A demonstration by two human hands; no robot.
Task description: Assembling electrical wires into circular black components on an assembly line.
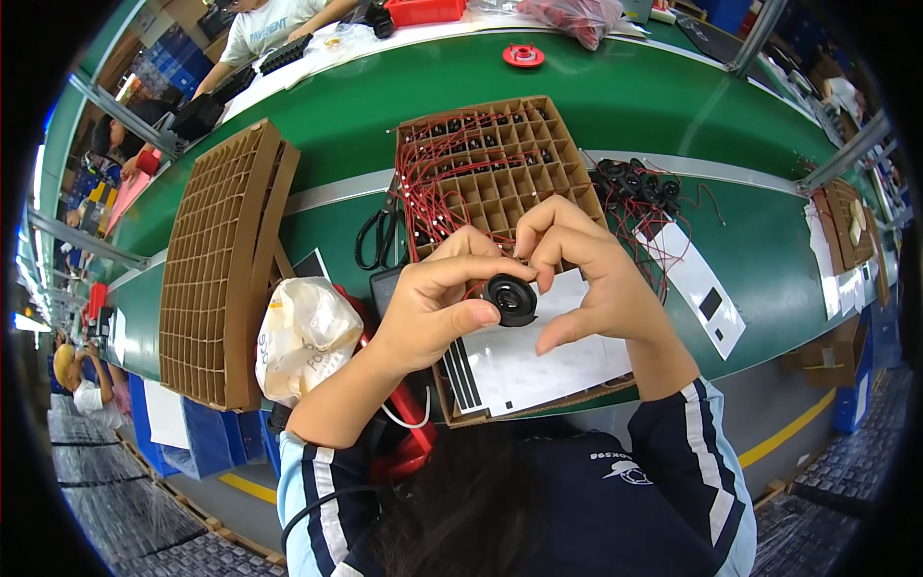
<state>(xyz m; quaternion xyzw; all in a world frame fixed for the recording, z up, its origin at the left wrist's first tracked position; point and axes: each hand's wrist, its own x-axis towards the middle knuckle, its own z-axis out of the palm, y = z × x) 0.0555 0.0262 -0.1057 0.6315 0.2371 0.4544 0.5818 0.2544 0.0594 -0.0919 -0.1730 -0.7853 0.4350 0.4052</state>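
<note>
- Right now my left hand (433, 303) grips a black round part (510, 300) between thumb and fingers; its face is ringed, with a raised rim and a smaller circle at the middle.
- My right hand (604, 274) holds nothing that I can see — fingers curled, thumb spread well away from them. One fingertip sits right by the part's edge; whether it touches, I can't tell.
- Below the part lies a smooth, glossy white sheet (553, 370) with black stripes along its left side.
- Just beyond my hands stands a brown cardboard tray (569, 154), split into small square cells; thin red wires (430, 178) tangle across its left half, and dark pieces sit in the far cells.
- Left of that tray: black-handled scissors (369, 240), then a crumpled, papery whitish bag (308, 337), then stacked cardboard grids (207, 260) tilted on edge.
- Right of it, black round pieces (635, 183) lie heaped with their wires — all on the slick green bench (663, 106).
</note>
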